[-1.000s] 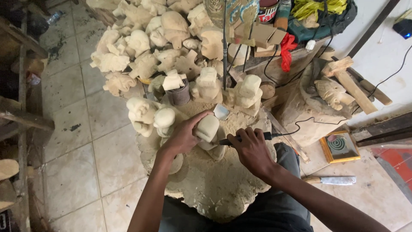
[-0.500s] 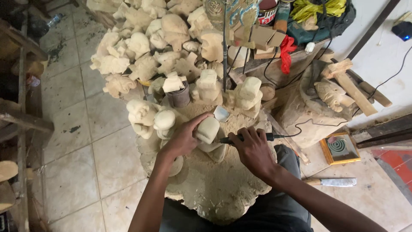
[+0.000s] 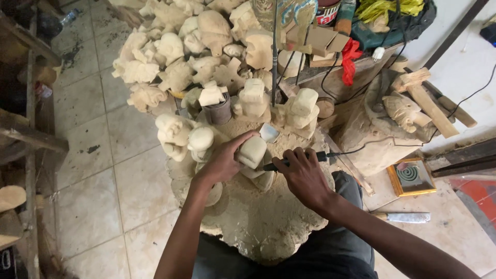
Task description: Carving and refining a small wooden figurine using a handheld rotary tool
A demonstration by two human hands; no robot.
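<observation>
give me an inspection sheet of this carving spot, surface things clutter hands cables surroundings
surface: sawdust-covered stump, used as a work block
job's things: pale wood carving; dark rotary tool
clutter: heap of unfinished carvings; mallet; knife
grippers: left hand grips the carving; right hand grips the tool
cables: black cord runs from the tool to the right
surroundings: tiled floor; wooden frame at left

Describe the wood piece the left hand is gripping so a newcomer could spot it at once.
Start at the big sawdust-covered stump in front of the person. At its far edge the left hand wraps a pale, rounded wooden block. Unlike the carved figures around it, it is in a hand, with the black corded tool in the right hand pointing at it.
</observation>
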